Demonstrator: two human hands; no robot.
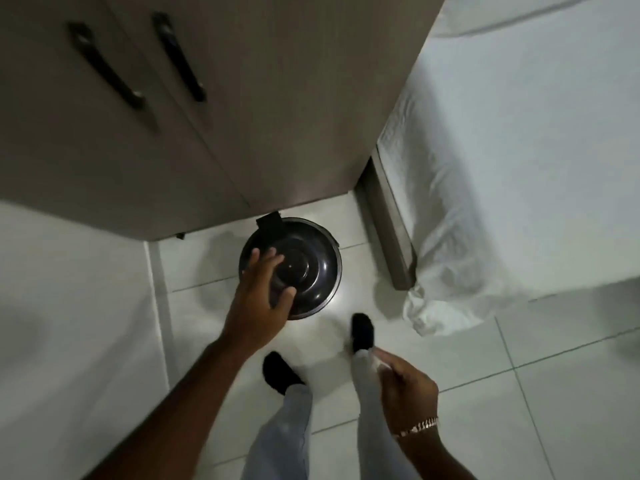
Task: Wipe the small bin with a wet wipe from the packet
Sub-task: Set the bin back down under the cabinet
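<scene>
One small round black bin with a glossy domed lid [304,268], likely light and slippery, sits under the spread, empty left hand [258,299], best gripped at its rim, while the right hand [407,389] pinches something pale, possibly a wipe.

My left hand [258,296] is stretched forward and down on a straight bare arm, fingers [273,256] spread and curved, thumb apart from them. My right hand [408,389] hangs lower and nearer, loosely curled, fingertips pinched toward the thumb; motion blur hides whether they grip anything. A bracelet [417,427] circles that wrist.
</scene>
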